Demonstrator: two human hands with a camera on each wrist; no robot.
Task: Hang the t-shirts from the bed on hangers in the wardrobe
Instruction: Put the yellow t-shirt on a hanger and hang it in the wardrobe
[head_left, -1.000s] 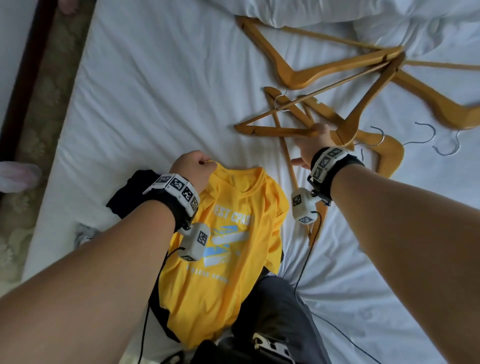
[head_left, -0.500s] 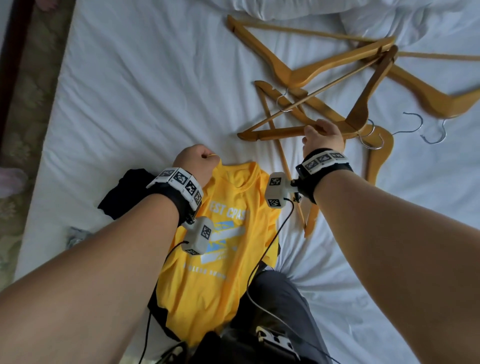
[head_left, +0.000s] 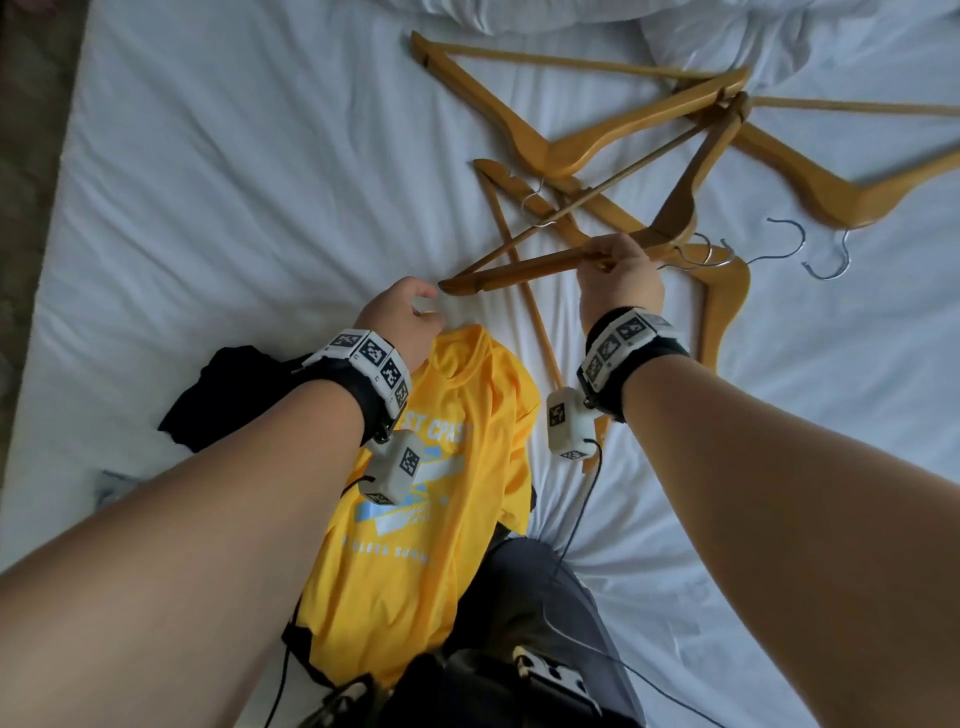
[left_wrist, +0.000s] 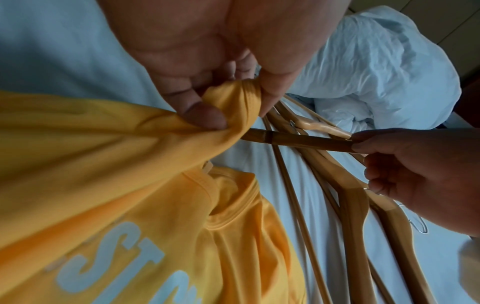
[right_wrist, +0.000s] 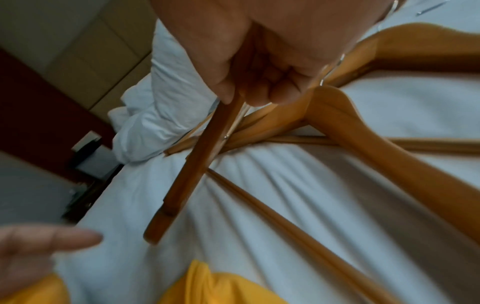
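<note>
The left hand (left_wrist: 207, 67) pinched the yellow t-shirt (head_left: 415, 519) by its shoulder, likely holding it open for the wooden hanger (head_left: 524, 270) gripped by the right hand (head_left: 621, 273), whose tip pointed toward that shirt's collar on the bed (head_left: 234, 182).

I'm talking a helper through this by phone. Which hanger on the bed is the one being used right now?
On the white bed, wooden hangers lie tangled above a yellow t-shirt. The hanger in use is the one the right hand grips, its tip pointing at the shirt collar pinched by the left hand.
</note>
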